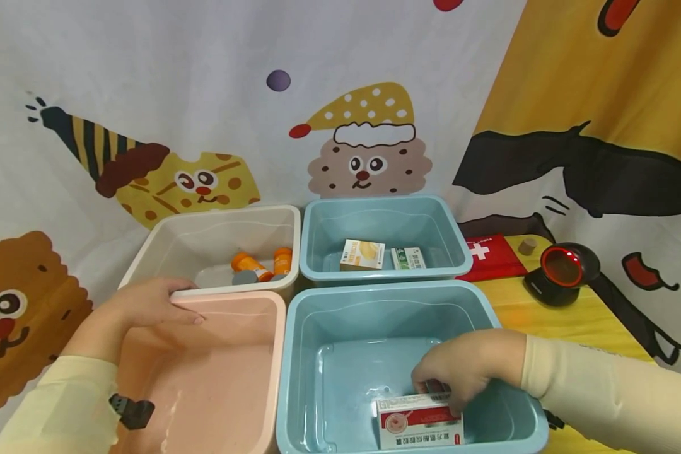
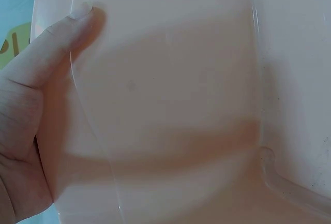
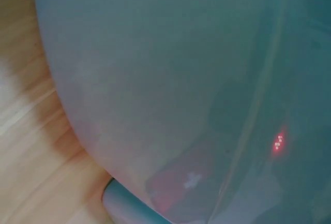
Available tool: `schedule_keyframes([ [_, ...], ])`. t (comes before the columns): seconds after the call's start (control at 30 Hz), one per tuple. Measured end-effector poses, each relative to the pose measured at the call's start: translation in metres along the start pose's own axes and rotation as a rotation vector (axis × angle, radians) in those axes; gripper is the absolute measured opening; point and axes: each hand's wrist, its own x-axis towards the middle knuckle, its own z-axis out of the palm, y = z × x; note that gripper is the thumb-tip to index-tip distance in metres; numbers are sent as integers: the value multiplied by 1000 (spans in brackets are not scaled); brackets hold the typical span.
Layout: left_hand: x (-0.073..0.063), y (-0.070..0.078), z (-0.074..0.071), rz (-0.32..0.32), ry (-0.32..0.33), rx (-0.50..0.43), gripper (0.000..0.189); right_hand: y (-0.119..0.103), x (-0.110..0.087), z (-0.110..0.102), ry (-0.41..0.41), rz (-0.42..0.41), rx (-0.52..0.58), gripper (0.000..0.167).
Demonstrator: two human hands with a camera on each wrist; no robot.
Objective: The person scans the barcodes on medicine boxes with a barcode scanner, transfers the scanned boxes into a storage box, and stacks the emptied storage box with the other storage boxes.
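Note:
Inside the front blue bin (image 1: 340, 353), my right hand (image 1: 459, 369) reaches down and grips the top right end of a red-and-white medicine box (image 1: 417, 421). The box stands low in the bin, its printed side facing me. My left hand (image 1: 153, 302) holds the far rim of the pink bin (image 1: 204, 384). In the left wrist view, the left thumb (image 2: 62, 38) lies against the pink inner wall (image 2: 170, 79), while the other fingers are hidden behind it. The right wrist view has only the blue bin wall (image 3: 155, 79) close up, with no hand visible.
A white bin (image 1: 176, 243) at the back left holds orange pill bottles (image 1: 252, 266). Behind, another blue bin (image 1: 318, 236) contains two small boxes (image 1: 363, 253). To the right are a red first-aid pouch (image 1: 496, 257) and a black scanner (image 1: 562, 274) with its red light lit.

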Motion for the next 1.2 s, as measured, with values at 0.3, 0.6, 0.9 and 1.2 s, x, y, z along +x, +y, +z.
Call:
schedule_keyframes([
  [0.3,-4,-5,-3,15,12,11,60,-2,7,-8,218,-188,93,28],
  [0.6,-5,-5,-2,23,10,15,57,3,4,-11,519,-345,142,37],
  [0.9,-6,-6,0,11,7,14,59,8,-2,-14,846,-611,348,49],
  [1.2,-3,-12,6,55,27,58,60,20,-23,-19,1157,-604,879,37],
])
